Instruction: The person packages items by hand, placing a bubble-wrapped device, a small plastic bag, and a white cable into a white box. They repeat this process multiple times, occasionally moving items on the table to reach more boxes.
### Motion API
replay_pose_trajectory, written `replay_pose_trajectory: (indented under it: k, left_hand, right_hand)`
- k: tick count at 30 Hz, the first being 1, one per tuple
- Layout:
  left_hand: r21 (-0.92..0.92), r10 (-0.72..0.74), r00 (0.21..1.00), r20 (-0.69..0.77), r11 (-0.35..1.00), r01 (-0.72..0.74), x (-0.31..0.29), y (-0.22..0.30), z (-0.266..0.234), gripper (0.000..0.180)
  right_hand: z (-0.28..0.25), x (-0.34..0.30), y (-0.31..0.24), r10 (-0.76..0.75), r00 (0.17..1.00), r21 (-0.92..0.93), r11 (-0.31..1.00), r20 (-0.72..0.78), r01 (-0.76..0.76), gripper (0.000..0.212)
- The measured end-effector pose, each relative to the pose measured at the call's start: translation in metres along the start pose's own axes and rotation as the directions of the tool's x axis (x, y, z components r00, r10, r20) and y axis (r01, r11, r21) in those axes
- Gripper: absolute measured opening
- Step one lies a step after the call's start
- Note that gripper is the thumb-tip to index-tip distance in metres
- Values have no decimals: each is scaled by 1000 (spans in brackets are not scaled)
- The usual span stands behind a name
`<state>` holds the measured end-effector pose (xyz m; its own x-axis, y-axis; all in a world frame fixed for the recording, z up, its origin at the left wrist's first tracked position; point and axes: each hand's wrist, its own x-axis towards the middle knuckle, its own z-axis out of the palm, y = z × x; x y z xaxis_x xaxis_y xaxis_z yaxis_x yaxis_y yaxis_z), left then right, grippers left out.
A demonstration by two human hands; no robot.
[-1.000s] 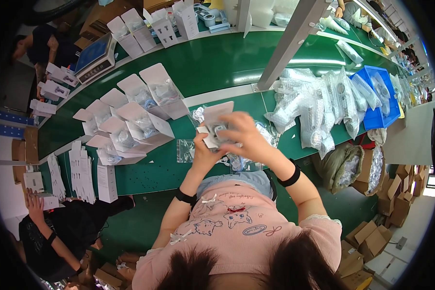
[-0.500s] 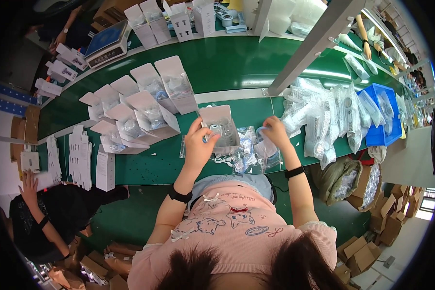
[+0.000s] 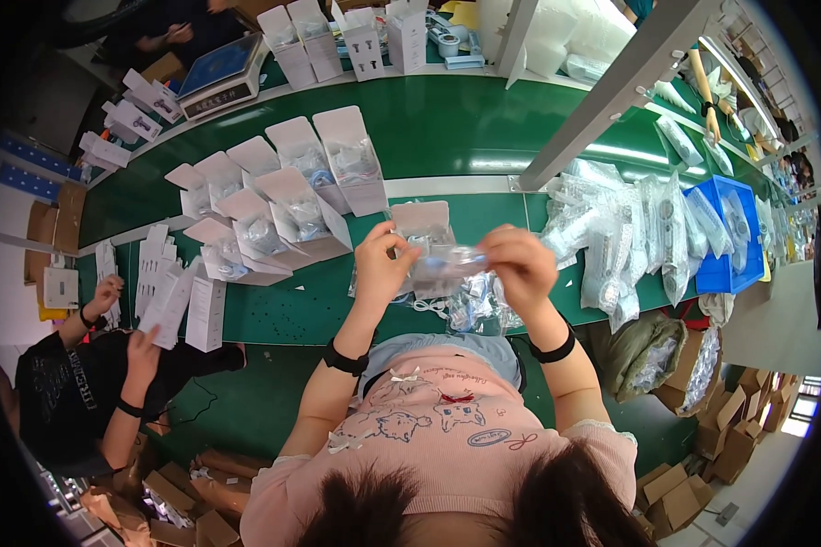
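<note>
A small clear plastic bag (image 3: 456, 263) with something bluish inside is above the open white box (image 3: 420, 217), in front of the person's body, at the near side of the green table (image 3: 447, 128). The right hand (image 3: 522, 263) holds the right end of this bag, with the thumb and fingers pressed narrowly together. The left hand (image 3: 380, 263) is at the left side of the same box, its fingers bent and only a little apart; whether it grips the box wall or also the bag, I cannot tell.

Just to the near right of the box lies a pile of clear bags (image 3: 477, 310) with blue and white parts, and beside it is a white cable (image 3: 429, 306). To the left stands a group of open white boxes (image 3: 328, 239), in which there are clear bags. Further left, a co-worker (image 3: 82, 387) holds a white carton (image 3: 166, 305) near other flat cartons. To the right are many bubble-wrapped packages (image 3: 611, 246), partly against a blue bin (image 3: 750, 269). A grey metal post (image 3: 602, 100) rises behind. On the far left sits a scale (image 3: 223, 77) with a blue top.
</note>
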<state>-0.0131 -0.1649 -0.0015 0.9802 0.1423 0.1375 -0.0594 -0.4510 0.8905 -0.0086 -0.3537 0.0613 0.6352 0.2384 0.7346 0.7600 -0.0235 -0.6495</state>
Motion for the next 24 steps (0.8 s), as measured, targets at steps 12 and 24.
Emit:
replay_pose_trajectory:
  k: [12, 24]
  left_hand:
    - [-57, 23, 999, 41, 998, -20, 0, -2, 0, 13]
    - [-270, 171, 976, -132, 942, -201, -13, 20, -12, 11]
  right_hand:
    - [15, -13, 22, 142, 756, -385, 910, 639, 154, 27]
    - [40, -72, 77, 655, 709, 47, 725, 261, -687, 89]
